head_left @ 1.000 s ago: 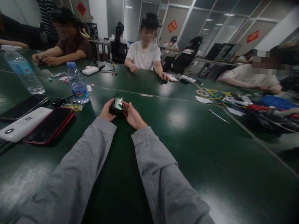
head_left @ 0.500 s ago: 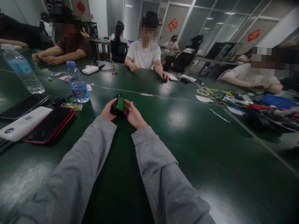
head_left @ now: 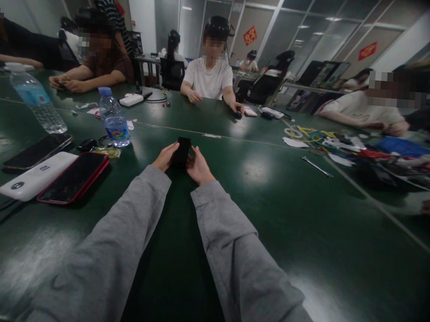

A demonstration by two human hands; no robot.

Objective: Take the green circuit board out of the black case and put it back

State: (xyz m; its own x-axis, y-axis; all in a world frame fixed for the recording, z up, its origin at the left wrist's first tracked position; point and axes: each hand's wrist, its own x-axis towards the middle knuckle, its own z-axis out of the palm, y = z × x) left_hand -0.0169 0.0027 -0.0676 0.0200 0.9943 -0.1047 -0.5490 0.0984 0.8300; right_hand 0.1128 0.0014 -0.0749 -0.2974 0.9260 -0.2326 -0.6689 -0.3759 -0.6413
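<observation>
A small black box-shaped object point(head_left: 182, 153) is held upright just above or on the green table point(head_left: 282, 196), with a plain dark face toward me. I cannot make out its exact kind. My left hand point(head_left: 165, 157) is closed on its left side, thumb and fingers against the edge. On the opposite side, my right hand point(head_left: 201, 168) has its fingers bent against the right edge. The fingertips behind the object are hidden. Both forearms, in grey sleeves, stretch forward over the tabletop.
On the left lie a red-cased phone point(head_left: 74, 177), a white power bank point(head_left: 37, 174) and a dark phone point(head_left: 39, 151). Two water bottles point(head_left: 114, 118) stand behind. A wrench point(head_left: 317, 167) and tangled cables point(head_left: 310, 134) lie right. Several people sit around the table.
The black object has turned: its green face showed before, and now a dark face does. Both hands have shifted slightly to the right. A standing person at the back left has moved right.
</observation>
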